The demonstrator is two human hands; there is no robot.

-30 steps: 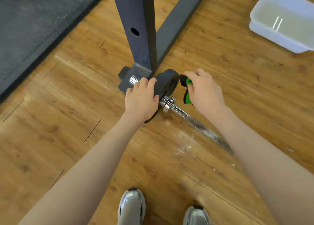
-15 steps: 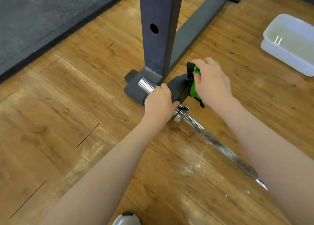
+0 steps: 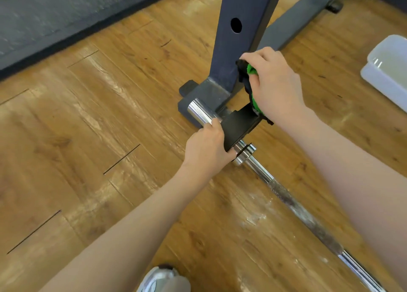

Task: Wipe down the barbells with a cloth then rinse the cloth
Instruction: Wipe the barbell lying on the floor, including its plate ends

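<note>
Barbell [image 3: 293,200] lies on floor by rack base. Left hand [image 3: 206,150] grips weight plate [image 3: 239,126]; right hand [image 3: 275,85] clutches cloth [image 3: 253,86] against plate's far face. Risk: plate rolls or slides along sleeve under wiping pressure, pinching left fingers.

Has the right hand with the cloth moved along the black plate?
Yes. The right hand with the cloth slid to the plate's far edge, toward the upright post.

No text, label, brand or number can be read anywhere. The black weight plate [image 3: 239,127] shows only its plain edge. The white tub [image 3: 387,71] is unmarked.
</note>
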